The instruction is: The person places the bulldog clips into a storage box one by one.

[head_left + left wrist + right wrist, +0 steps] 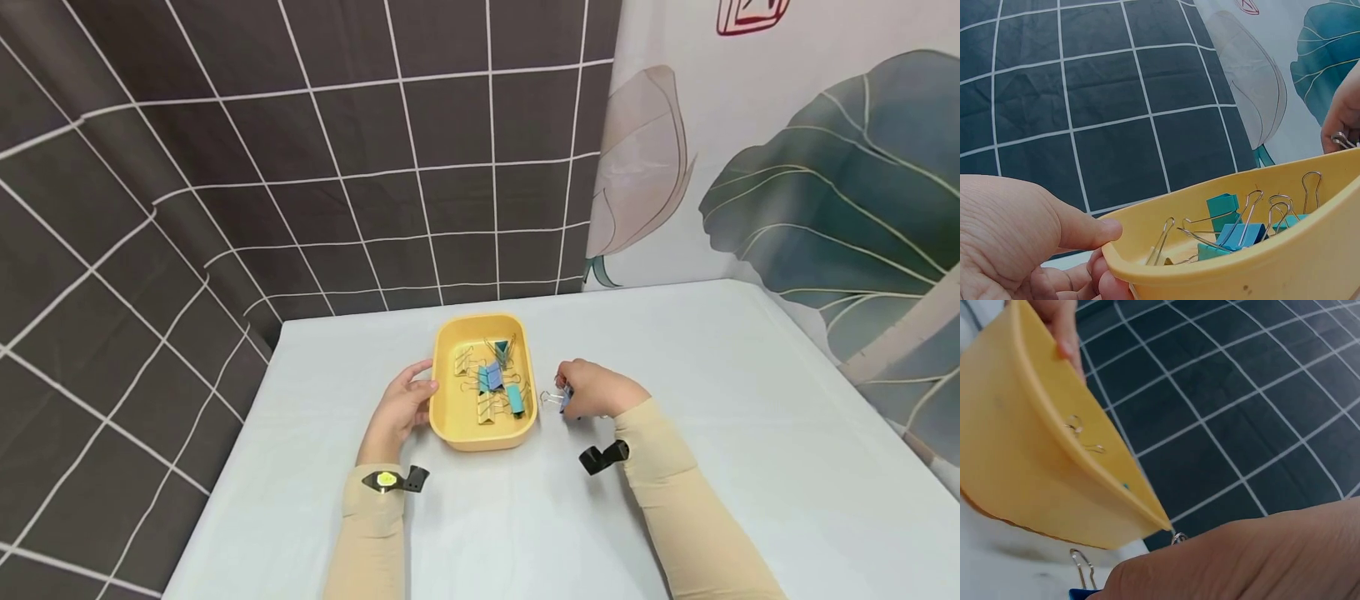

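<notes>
A yellow plastic bin (447,425) stands on the table with several binder clips inside: yellow ones (486,410), teal ones (515,400) and a blue one (494,376). My left hand (401,410) grips the bin's left side, its thumb (1109,230) at the rim and the other fingers curled against the outside wall. Just right of the bin, my right hand (596,390) holds a blue binder clip (566,399) low over the table. Its wire handles (1085,567) stick out toward the bin. The fingers hide most of that clip, so whether more are held is unclear.
A white cloth covers the table (465,533). Behind and to the left hangs a dark curtain (367,167) with white grid lines. A pale curtain (750,108) with leaf prints hangs at the right. Both wrists wear black straps (604,457).
</notes>
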The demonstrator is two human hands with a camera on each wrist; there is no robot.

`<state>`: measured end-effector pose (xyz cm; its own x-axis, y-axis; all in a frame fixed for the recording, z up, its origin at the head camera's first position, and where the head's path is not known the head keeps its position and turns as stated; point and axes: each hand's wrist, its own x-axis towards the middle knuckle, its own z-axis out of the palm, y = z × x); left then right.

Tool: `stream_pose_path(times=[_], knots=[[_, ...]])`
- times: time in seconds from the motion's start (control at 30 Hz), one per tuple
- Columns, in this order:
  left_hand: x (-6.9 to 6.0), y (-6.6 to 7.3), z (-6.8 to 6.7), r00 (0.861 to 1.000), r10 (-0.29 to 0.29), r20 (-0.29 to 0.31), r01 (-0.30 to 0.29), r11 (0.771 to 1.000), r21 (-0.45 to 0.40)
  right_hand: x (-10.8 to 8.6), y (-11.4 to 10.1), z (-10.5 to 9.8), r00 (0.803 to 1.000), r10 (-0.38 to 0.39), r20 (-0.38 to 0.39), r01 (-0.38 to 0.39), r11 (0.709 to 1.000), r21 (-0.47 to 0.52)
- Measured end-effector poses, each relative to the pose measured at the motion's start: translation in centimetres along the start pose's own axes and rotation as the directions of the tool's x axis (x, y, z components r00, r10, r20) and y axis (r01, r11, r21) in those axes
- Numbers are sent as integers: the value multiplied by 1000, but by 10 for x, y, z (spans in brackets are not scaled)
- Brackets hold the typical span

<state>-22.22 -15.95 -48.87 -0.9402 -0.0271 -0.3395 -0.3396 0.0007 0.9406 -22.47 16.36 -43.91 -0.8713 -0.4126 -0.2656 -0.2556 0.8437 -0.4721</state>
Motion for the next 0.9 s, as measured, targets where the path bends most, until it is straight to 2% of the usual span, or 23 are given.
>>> stream_pose_path(times=[0.23,0.37,0.5,0.63,0.9], knots=[[0,-1,-1,1000,-8,-2,8,1000,6,-2,6,-10,992,-33,-120,35,999,9],[0,0,-1,1000,-2,-2,2,1000,10,-2,3,-14,977,-51,-207,56,998,17],[1,0,-1,1000,-3,-6,3,1000,9,-2,-4,-16,961,-86,-262,96,995,27],[1,1,-1,1000,0,-11,0,1000,10,-1,-13,-16,949,-131,-287,146,989,33],[1,1,0,1000,1,0,-1,1000,4,3,-23,-6,947,-171,-272,195,979,61]])
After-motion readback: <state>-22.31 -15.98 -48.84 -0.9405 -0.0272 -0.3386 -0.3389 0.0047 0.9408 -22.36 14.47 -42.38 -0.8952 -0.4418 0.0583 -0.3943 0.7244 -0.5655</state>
